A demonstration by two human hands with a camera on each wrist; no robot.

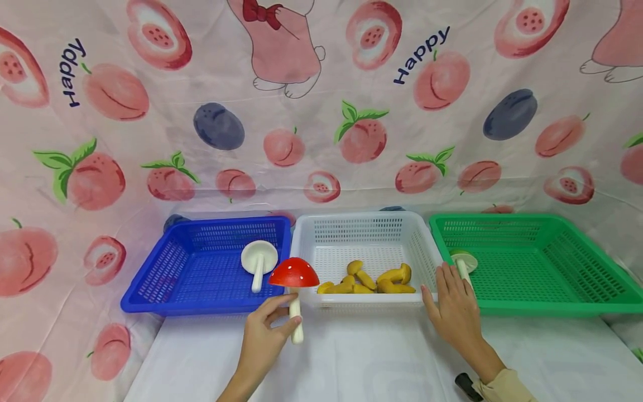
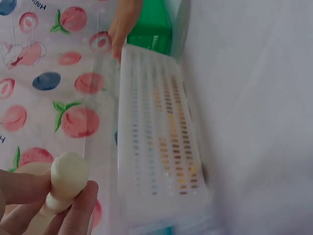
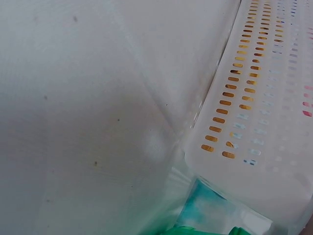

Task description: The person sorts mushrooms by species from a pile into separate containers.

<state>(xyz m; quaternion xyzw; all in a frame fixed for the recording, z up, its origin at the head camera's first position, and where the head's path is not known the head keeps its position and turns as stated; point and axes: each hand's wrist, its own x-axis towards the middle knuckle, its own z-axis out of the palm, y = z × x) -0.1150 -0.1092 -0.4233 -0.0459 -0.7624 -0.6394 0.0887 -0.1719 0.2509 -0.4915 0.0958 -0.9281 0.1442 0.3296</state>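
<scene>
My left hand (image 1: 268,329) pinches the white stem of a red toy mushroom (image 1: 294,273) with white dots, cap up, in front of the white basket's left corner. In the left wrist view, the stem's rounded end (image 2: 70,174) shows between thumb and fingers. My right hand (image 1: 456,310) has its fingers extended at the front edges of the white basket (image 1: 372,298) and green basket (image 1: 552,307). Just beyond its fingertips lies a green-capped mushroom (image 1: 466,260) in the green basket, its stem partly hidden by the hand. I cannot tell whether they touch.
A blue basket (image 1: 201,307) on the left contains a white mushroom (image 1: 259,259). Several yellow-brown mushrooms (image 1: 394,279) lie in the white basket. Fruit-printed cloth (image 1: 321,145) hangs behind the baskets, which stand side by side on a white-covered table (image 1: 372,357).
</scene>
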